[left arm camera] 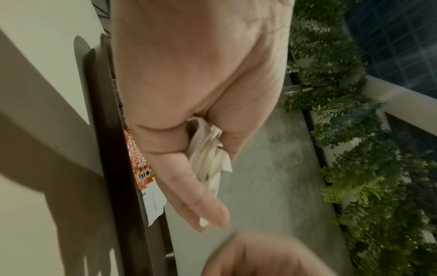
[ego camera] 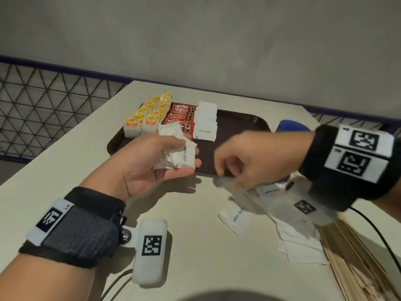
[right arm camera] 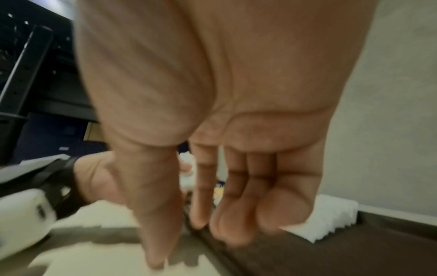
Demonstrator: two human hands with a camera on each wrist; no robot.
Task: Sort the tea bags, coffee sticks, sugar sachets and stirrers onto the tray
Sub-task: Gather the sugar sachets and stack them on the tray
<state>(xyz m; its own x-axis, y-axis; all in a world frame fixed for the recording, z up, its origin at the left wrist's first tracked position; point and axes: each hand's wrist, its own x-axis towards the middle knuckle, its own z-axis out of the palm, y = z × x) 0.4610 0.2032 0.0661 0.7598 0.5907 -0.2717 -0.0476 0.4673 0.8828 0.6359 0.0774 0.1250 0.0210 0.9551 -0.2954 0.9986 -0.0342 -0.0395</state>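
My left hand (ego camera: 186,157) grips a crumpled bunch of white sugar sachets (ego camera: 175,153) over the near left part of the dark brown tray (ego camera: 238,124). The left wrist view shows the sachets (left arm camera: 208,155) pinched between thumb and fingers. On the tray stand yellow-tagged tea bags (ego camera: 147,118), red coffee sticks (ego camera: 181,118) and a row of sugar sachets (ego camera: 206,122). My right hand (ego camera: 225,168), blurred, hovers at the tray's front edge with fingers loosely curled and nothing in them. Loose sugar sachets (ego camera: 282,213) lie on the table under my right wrist. Wooden stirrers (ego camera: 351,257) lie at the right.
A blue cup (ego camera: 291,126) stands behind the tray's right end. The pale table (ego camera: 195,246) meets a grey wall at the back, and a mesh railing (ego camera: 43,101) runs to the left. The tray's right half is bare.
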